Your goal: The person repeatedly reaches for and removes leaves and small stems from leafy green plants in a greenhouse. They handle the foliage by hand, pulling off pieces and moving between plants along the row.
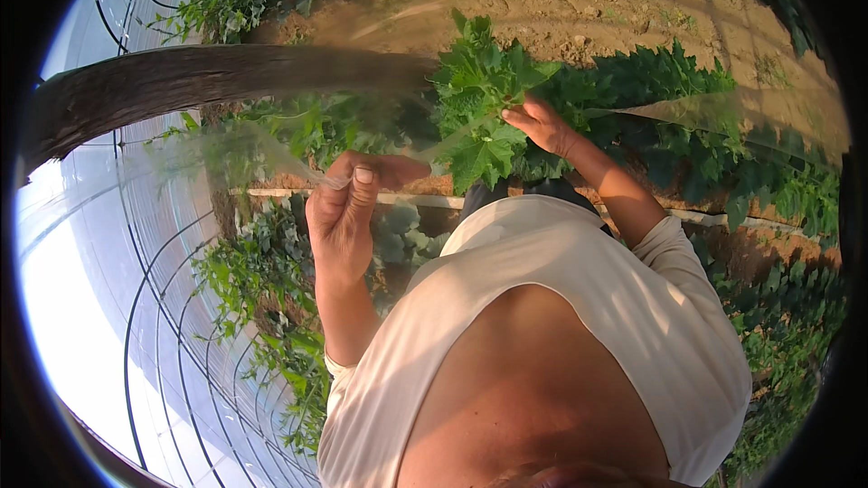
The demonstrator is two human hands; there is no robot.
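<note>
My left hand is left of centre, raised in front of the shirt. Its thumb and index finger pinch a thin, translucent plastic strip. A pale length of similar strip runs from near the fingertips towards a leafy green vine. My right hand grips this vine near its upper stem, among broad, lobed leaves. Leaves partly hide the fingertips there. The vine's tip stands above that hand, and its lower part drops out of sight behind my trousers and shirt.
A rough wooden pole crosses the upper left, its far end reaching close to the vine. Translucent film stretches at the right. Rows of leafy plants border bare soil. Plastic sheeting on curved hoops walls the left side.
</note>
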